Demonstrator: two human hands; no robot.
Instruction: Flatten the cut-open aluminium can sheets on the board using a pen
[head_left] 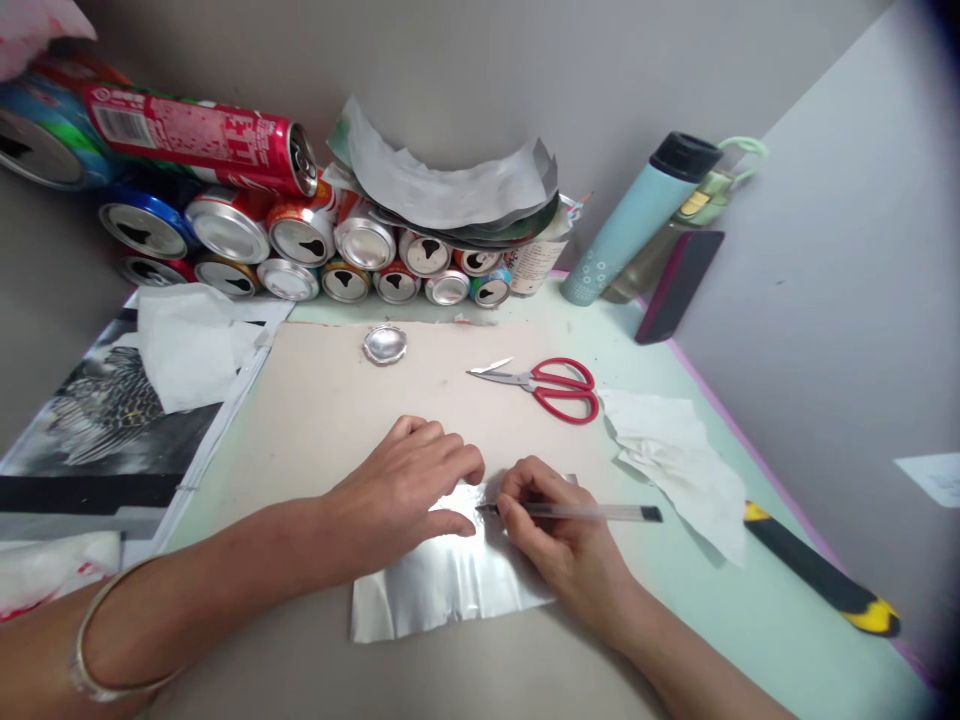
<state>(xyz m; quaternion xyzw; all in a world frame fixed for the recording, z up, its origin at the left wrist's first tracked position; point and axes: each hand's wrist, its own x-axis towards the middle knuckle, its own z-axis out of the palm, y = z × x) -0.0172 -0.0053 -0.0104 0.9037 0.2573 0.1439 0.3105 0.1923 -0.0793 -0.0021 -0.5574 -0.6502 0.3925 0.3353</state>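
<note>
A shiny aluminium sheet (pixel 457 590) lies flat on the beige board in front of me, a little wavy along its near edge. My left hand (pixel 416 480) rests over the sheet's far left part, thumb and fingers apart and bent, holding nothing. In my right hand (pixel 559 525) is a clear pen (pixel 592 511) with a black end, gripped near its tip. The tip meets the sheet just beyond my left thumb. Beyond the hands lie red-handled scissors (pixel 564 390), blades open to the left, and a cut-off can bottom (pixel 385 344).
Stacked drink cans (pixel 300 235) line the back wall, with curved metal sheets (pixel 450 190) on top. A blue bottle (pixel 637 220) and a dark phone (pixel 679 287) stand back right. Crumpled tissue (pixel 675 455) and a black-yellow utility knife (pixel 821 570) lie right, printed pictures (pixel 97 410) left.
</note>
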